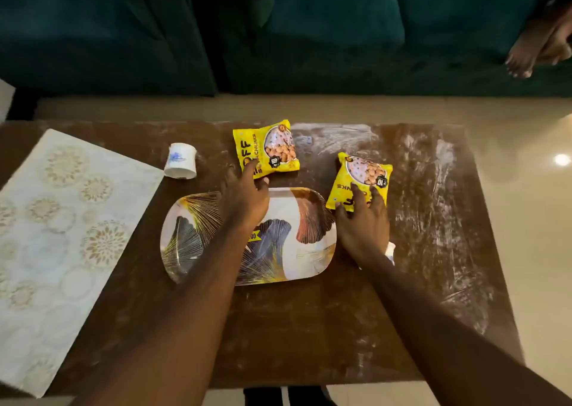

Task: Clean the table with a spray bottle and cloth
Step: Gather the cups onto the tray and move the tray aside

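Observation:
The brown wooden table (309,328) carries white streaky smears across its right half. My left hand (244,201) reaches over a leaf-patterned tray (309,250), and its thumb and forefinger pinch the near edge of a yellow snack packet (272,145). My right hand (362,226) lies with spread fingers on the near end of a second yellow snack packet (365,173), which lies flat. A scrap of white cloth (390,250) peeks out beside my right wrist. No spray bottle is in view.
A white cup with a blue flower (181,161) lies on its side left of the packets. A pale patterned table runner (62,235) covers the left end. A dark green sofa (309,34) stands behind, with a person's bare foot (526,55) at the far right.

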